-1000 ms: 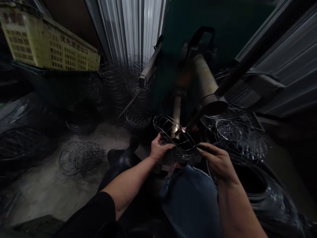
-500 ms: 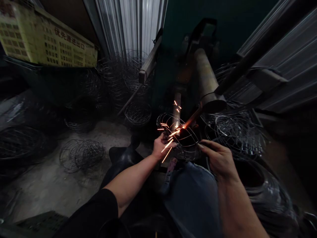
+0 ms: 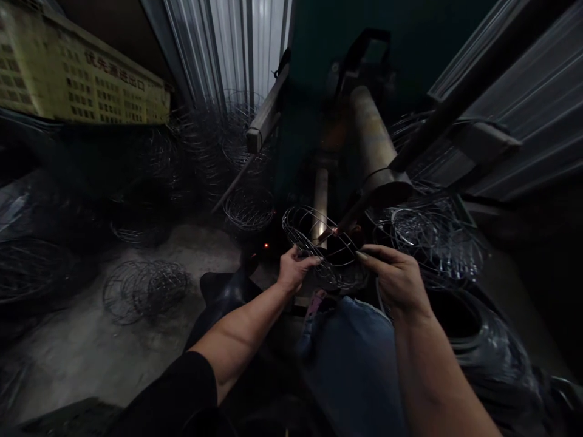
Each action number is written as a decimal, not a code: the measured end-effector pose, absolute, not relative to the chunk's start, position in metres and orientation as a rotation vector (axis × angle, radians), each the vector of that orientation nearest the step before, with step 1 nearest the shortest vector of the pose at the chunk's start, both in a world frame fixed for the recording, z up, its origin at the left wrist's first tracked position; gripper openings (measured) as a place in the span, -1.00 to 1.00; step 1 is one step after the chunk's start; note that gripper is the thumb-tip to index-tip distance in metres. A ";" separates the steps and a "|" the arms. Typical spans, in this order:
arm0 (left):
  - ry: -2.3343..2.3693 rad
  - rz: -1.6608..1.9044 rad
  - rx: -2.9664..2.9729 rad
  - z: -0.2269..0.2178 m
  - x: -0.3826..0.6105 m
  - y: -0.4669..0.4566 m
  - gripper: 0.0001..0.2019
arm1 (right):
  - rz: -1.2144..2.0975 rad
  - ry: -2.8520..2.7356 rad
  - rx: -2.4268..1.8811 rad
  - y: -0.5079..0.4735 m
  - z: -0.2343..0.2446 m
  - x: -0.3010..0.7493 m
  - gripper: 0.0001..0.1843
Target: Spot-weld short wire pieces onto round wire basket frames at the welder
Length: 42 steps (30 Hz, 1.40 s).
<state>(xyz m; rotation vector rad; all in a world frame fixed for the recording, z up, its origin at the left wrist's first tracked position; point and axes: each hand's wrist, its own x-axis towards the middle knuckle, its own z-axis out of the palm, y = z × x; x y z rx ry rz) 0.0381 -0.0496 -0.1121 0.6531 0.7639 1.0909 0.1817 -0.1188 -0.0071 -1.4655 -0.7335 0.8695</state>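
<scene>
light: dim | back: pale ribbed metal wall (image 3: 268, 42) | right: grey ribbed panel (image 3: 542, 109) | underfoot: grey floor (image 3: 77, 370)

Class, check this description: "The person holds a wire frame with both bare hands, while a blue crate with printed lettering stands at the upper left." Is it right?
Not quite: the crate is yellow, not blue, as the head view shows. The left hand and right hand do hold the wire frame.

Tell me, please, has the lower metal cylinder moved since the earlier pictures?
No; against the thick upper cylinder, the lower metal cylinder shows no visible shift in any direction.
</scene>
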 end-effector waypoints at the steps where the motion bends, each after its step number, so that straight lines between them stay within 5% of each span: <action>1: 0.757 1.078 0.650 -0.111 0.038 -0.051 -0.58 | 0.884 -0.739 -1.470 -0.121 -0.007 0.183 -0.61; 30: 0.714 0.744 0.296 -0.093 0.029 -0.054 -0.68 | 0.915 -0.841 -1.617 -0.129 0.014 0.191 -0.44; 42: 0.725 0.789 0.409 -0.098 0.022 -0.045 -0.62 | 0.940 -0.830 -1.556 -0.119 0.002 0.185 -0.57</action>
